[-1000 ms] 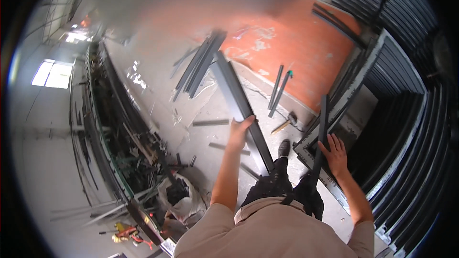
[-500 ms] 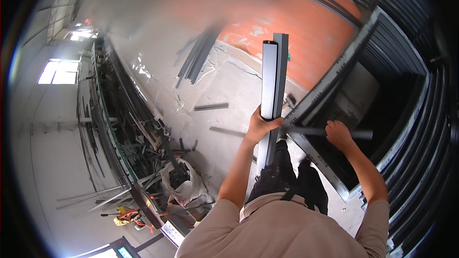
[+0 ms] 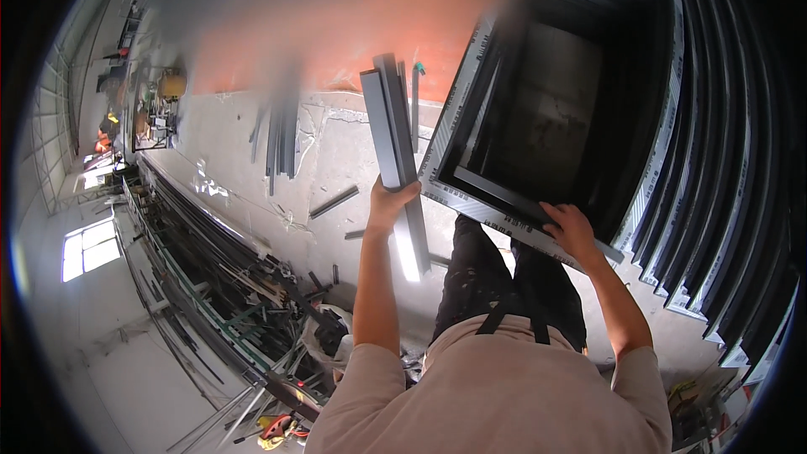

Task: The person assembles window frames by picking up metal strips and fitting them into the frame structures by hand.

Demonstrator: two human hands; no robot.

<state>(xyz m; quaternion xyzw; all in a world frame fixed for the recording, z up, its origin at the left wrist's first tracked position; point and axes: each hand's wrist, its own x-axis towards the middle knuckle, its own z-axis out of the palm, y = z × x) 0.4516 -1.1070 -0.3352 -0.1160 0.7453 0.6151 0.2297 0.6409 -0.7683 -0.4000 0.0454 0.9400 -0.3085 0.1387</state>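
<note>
Long grey metal profiles (image 3: 388, 134) lie together in my left hand (image 3: 392, 204), whose fingers close round them near their lower part. They stand at a slight tilt, with the lower end shining in the light. On the right, my right hand (image 3: 572, 230) grips a shorter dark profile strip (image 3: 496, 191). This strip slants over the near side of a big dark rectangular frame (image 3: 456, 198), whose edge carries white printed film. Whether the strip touches the frame I cannot tell. My right fingertips are partly lost against the dark strip.
Several similar frames (image 3: 702, 143) are stacked on the right. Loose dark profiles (image 3: 287, 139) and a short offcut (image 3: 334, 202) lie on the concrete floor (image 3: 231, 130). To the left runs a rack (image 3: 210, 261) full of long bars. Blur covers the upper part over an orange floor area (image 3: 336, 42).
My view has turned right, bringing the large frame nearer the middle. The long profiles now tilt more to the left, and the right hand's strip slants across the frame's near side.
</note>
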